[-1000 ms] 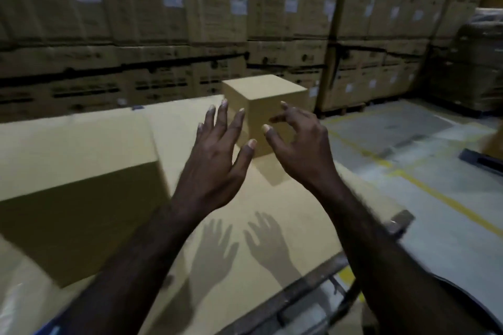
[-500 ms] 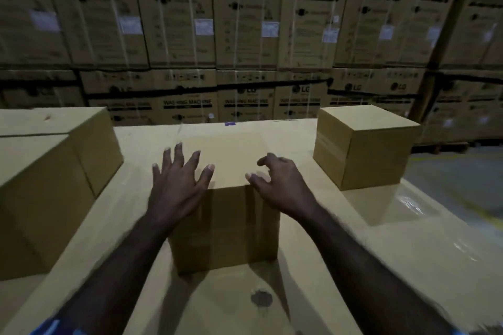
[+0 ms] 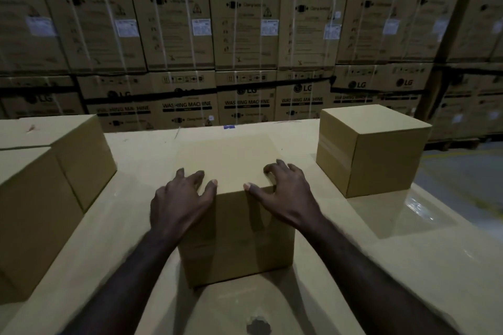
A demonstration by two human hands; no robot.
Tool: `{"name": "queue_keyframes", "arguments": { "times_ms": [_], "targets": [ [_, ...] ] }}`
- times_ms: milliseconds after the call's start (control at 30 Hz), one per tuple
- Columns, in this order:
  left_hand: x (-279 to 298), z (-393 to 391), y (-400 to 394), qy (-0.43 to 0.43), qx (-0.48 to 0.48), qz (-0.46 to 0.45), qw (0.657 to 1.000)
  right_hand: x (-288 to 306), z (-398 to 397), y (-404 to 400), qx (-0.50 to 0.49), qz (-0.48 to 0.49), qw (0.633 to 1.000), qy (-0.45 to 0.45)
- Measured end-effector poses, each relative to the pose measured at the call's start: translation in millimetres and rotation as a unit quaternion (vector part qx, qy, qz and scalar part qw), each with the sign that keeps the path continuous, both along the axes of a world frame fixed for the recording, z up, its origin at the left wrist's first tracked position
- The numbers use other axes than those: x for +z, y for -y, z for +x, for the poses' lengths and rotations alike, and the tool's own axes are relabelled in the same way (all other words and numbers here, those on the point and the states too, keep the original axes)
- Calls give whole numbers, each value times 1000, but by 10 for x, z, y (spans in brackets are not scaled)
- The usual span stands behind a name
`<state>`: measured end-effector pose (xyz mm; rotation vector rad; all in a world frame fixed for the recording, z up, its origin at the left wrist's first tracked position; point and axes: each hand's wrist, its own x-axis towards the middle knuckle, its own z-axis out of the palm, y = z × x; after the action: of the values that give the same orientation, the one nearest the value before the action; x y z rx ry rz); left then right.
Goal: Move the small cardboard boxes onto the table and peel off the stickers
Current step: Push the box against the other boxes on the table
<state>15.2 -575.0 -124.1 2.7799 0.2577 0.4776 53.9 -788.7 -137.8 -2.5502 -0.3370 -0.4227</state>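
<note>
Cardboard, plain and stiff: the small box (image 3: 234,215) sits mid-counter (image 3: 408,266). My left hand (image 3: 181,201) and right hand (image 3: 283,193) rest spread over its near top corners. It looks light; gripping opposite sides seems safest.

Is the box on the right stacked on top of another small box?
No, the right box stands alone on the table, apart from the middle box that both hands touch.
</note>
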Motion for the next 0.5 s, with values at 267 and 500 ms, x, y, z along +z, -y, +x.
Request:
{"name": "queue_keyframes", "arguments": {
  "times_ms": [267,500],
  "targets": [
    [247,740,907,23,-45,-25,998,176,702,923,-22,19,999,17],
    [157,1485,1640,28,-63,-28,997,140,1335,1688,-7,-6,1000,-2]
  ]
}}
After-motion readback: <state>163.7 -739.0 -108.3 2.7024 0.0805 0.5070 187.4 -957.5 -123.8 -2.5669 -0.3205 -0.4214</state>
